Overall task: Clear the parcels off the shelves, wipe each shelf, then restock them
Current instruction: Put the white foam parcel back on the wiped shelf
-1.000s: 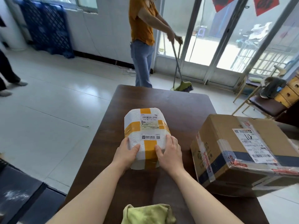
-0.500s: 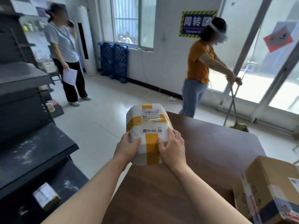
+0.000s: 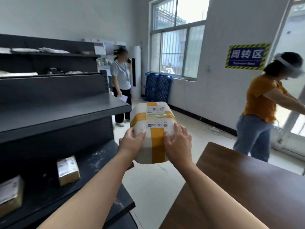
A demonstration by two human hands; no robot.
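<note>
Two hands hold one parcel [image 3: 153, 123], white wrap crossed with yellow tape, in the air over the floor gap between the shelves [image 3: 49, 90] on the left and the table [image 3: 239, 187] on the right; the left hand [image 3: 130, 142] curls round its near left corner, thumb on top; the right hand [image 3: 178, 142] clasps the near right corner, thumb at the tape's edge, fingers spread over the top. Its long axis runs away from the wearer toward the window [image 3: 176, 38]; the labelled face looks up and toward the camera, barcode at the far end.

Just left of the parcel's far end juts the corner of the dark middle shelf [image 3: 66, 113], near but apart from it; the lower shelf [image 3: 99, 159], streaked with white dust, lies under the left forearm and carries a small box [image 3: 68, 170] and, at the picture's left edge, a blurred second box [image 3: 9, 194]; flat packets [image 3: 41, 50] lie on the upper levels. The table's brown top passes under the right forearm.

Beyond the parcel a person in grey [image 3: 120, 76] stands at the shelves' end, one hand raised to the head, a paper in the other; blue pallets [image 3: 157, 88] lean on the wall under the window; a blue sign [image 3: 246, 56] hangs to the right; a person in orange [image 3: 262, 103] stands at the far right, arms reaching out of frame.
</note>
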